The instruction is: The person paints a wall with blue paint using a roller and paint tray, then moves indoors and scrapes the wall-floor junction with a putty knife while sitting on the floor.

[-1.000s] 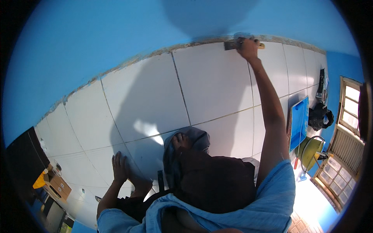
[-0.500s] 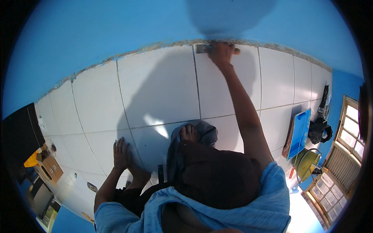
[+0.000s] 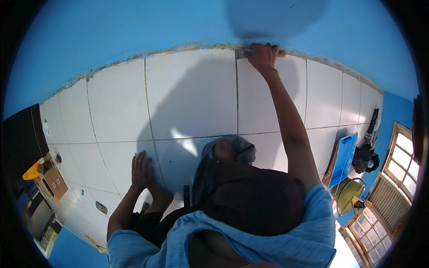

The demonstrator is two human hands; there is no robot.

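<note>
A small flat scraper [image 3: 243,52] is clasped in the right hand [image 3: 263,57], the fingers curled tight over its pale handle so that only a stub of handle shows at the far side and the grey blade at the near side. The blade is laid against the top edge of the white wall tiles [image 3: 192,94], right where the vertical grout joint [image 3: 237,94] meets the rough, crumbly border line under the blue painted wall [image 3: 134,27]. The tool is judged light and stiff, its thin metal blade hard enough to mark glaze, so it is best held by the handle, well behind the blade. The left hand [image 3: 140,169] is spread flat and empty on a lower tile, fingers extended, apparently for support. The tiles are large, square, glossy and likely slippery; the joints between them are narrow and dark. Farther right, a blue tray-like board [image 3: 344,158] is leaned at the wall beside a yellow-green chair [image 3: 349,196] and a slatted window [image 3: 393,196].
</note>
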